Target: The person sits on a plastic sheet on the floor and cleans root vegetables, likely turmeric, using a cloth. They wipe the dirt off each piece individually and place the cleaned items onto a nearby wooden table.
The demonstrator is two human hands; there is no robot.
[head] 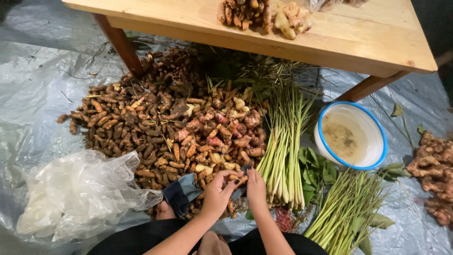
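We note our left hand (218,191) and right hand (255,186) meeting over the near edge of the root pile (160,127), fingers closed together on one small orange-brown rhizome (238,180), pinched between both sets of fingertips, likely for steadiness. It looks knobbly and soil-dusted. Lemongrass bundle (283,151) lies just right of the fingers.

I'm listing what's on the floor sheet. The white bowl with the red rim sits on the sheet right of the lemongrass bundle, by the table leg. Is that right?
Not quite. The head view shows the white bowl has a blue rim, not red. The rest holds: it sits on the sheet, right of the lemongrass bundle, by the table leg.
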